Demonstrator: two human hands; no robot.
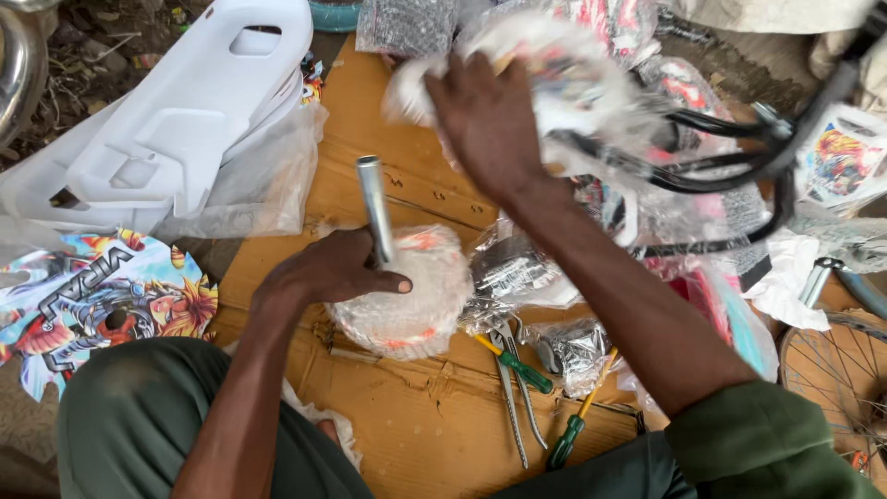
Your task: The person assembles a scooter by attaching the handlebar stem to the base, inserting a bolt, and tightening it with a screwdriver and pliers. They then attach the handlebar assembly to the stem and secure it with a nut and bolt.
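Your left hand (pixel 337 270) is closed around a metal tube (pixel 374 208) that stands almost upright, and it presses on a round wrapped part (pixel 407 291) in clear plastic, near the middle of the cardboard (pixel 416 434) on the ground. Your right hand (pixel 485 120) reaches forward, fingers curled over a second wrapped bundle (pixel 545 69) at the far edge of the cardboard; the motion blur hides how firm this grip is.

Just beside the wrapped part, toward you, lie pliers (pixel 513 388) and two screwdrivers (pixel 573 416). A black frame (pixel 739 148) lies at the right, a spoked wheel (pixel 836 388) at the right corner, and white plastic panels (pixel 185 120) at the left.

The plastic wrap is slippery, so the tube may slide off the part if your left hand relaxes. The bundle could also catch on the frame when you lift it and pull loose bags down onto the tools.
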